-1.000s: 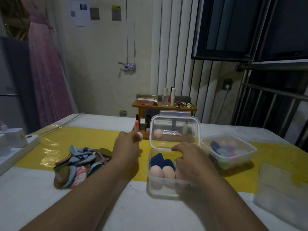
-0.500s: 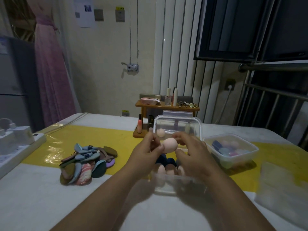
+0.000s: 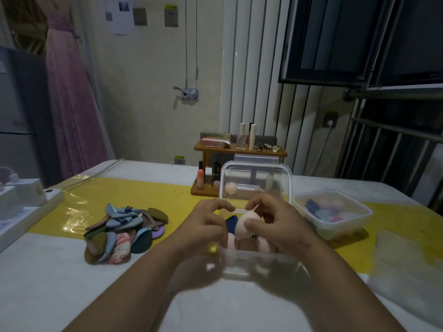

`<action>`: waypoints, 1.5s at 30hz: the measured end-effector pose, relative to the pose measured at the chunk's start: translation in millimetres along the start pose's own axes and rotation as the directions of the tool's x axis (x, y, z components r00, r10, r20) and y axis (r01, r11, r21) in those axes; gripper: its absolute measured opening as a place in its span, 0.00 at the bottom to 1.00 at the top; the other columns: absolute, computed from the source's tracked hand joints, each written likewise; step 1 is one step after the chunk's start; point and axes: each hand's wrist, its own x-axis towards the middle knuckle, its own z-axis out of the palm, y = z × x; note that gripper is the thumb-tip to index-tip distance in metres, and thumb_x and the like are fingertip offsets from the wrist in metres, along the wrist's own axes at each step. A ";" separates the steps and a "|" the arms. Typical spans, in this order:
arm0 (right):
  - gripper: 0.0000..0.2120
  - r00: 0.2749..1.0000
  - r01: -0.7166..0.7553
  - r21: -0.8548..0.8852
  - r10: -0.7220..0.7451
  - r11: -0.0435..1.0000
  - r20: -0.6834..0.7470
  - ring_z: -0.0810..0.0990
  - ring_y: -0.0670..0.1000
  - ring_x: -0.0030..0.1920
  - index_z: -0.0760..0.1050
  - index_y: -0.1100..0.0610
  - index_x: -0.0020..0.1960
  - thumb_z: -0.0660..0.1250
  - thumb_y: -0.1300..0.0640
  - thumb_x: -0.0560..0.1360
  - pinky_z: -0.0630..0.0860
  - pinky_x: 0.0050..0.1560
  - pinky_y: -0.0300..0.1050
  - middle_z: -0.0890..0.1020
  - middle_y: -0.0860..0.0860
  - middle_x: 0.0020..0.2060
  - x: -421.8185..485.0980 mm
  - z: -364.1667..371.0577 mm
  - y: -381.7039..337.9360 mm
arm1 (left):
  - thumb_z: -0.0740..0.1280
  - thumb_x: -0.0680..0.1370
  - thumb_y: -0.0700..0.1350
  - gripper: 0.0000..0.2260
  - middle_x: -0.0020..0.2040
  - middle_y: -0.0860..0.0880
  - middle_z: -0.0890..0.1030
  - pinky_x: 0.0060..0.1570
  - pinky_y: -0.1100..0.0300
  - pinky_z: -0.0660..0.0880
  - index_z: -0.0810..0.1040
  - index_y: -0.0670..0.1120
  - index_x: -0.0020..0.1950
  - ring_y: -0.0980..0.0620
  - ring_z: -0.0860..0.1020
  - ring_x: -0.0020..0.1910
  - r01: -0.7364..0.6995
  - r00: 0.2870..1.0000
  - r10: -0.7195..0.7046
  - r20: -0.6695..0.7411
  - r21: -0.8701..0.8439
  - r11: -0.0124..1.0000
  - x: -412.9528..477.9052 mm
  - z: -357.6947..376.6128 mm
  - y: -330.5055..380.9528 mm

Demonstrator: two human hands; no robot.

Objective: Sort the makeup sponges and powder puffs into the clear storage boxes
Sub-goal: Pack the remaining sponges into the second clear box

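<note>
Dim light in here. A cream wall runs across the back, with paper notices stuck at the upper left. A pink dress hangs beside a grey fridge at the left edge. Centre frame, white vertical panels climb the wall. Upper right, there's a dark window, metal bars below it, and a plugged wall socket just left of those. A small wooden shelf stands at the far side of the white table, which has a yellow strip across it.

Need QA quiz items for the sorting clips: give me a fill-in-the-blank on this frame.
1. The right hand holds a ___ egg-shaped makeup sponge.
2. The hinged lid of the near clear plastic storage box is ___ (open or shut).
3. The pile of flat powder puffs lies to that box's ___.
Answers: pink; open; left.
</note>
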 end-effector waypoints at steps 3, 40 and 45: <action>0.12 0.999 -0.012 0.021 0.011 1.000 0.047 0.75 0.44 0.36 0.74 0.46 0.44 0.72 0.47 0.64 0.75 0.39 0.46 0.79 0.45 0.38 0.8 -0.2 1.6 | 0.65 0.62 0.45 0.08 0.67 0.65 0.70 0.67 0.57 0.64 0.82 0.56 0.26 0.63 0.63 0.69 -0.032 0.998 0.027 0.061 0.085 0.996 0.0 -0.2 -3.3; 0.10 0.956 -0.051 -0.203 0.106 0.978 0.274 0.77 0.35 0.37 0.84 0.40 0.40 0.74 0.56 0.73 0.71 0.40 0.30 0.81 0.34 0.34 0.2 6.0 -5.7 | 0.73 0.68 0.41 0.07 0.75 0.62 0.63 0.59 0.51 0.75 0.82 0.51 0.30 0.60 0.68 0.67 0.139 0.990 -0.132 -0.046 0.394 0.908 7.1 2.2 9.5; 0.10 0.955 -0.045 -0.182 0.096 0.982 0.281 0.80 0.39 0.44 0.85 0.41 0.44 0.73 0.57 0.74 0.77 0.49 0.36 0.84 0.36 0.40 1.0 5.5 -8.7 | 0.73 0.68 0.43 0.05 0.75 0.63 0.63 0.58 0.51 0.76 0.83 0.51 0.33 0.60 0.68 0.66 0.141 0.990 -0.131 -0.052 0.409 0.902 7.9 3.3 9.2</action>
